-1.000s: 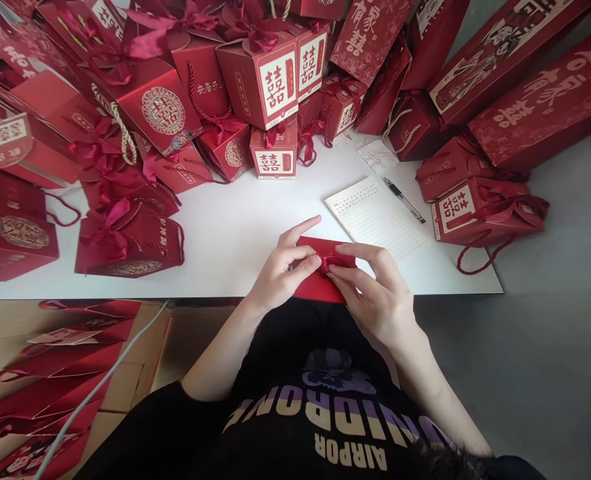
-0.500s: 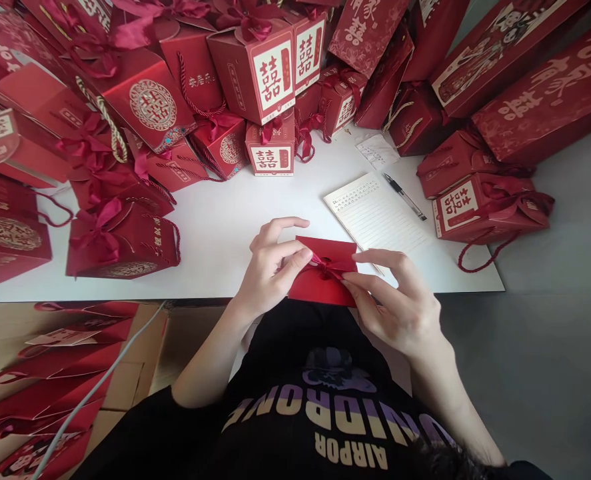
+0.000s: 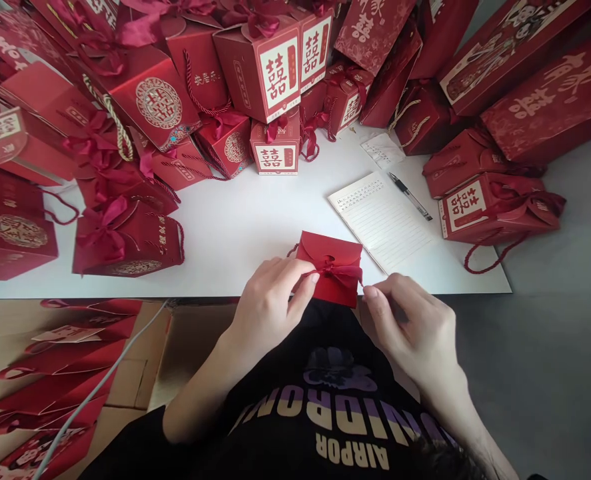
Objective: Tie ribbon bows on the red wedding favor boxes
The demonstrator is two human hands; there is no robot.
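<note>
A small red gift box (image 3: pixel 329 245) sits at the front edge of the white table, right before my body. Across its top runs a dark red ribbon (image 3: pixel 344 274), tied in a knot or bow. My left hand (image 3: pixel 274 297) pinches the ribbon's left part between thumb and forefinger, over the box's left side. To the right of the box, my right hand (image 3: pixel 415 323) has thumb and fingers closed on the ribbon's right end. A bit of twisted cord handle shows at the box's left edge.
Many red gift boxes (image 3: pixel 159 103) are stacked along the back and left. A lined notepad (image 3: pixel 380 220) and a pen (image 3: pixel 410 197) lie right of centre. More boxes (image 3: pixel 500 207) stand at the right. Below left, a carton (image 3: pixel 130 373) holds flat red bags, with a grey cable (image 3: pixel 102 377) crossing it.
My right hand has drawn away to the right and down, with the ribbon's end in its fingers. My left hand has lowered and its fingers have curled in. The bow looks wider.
</note>
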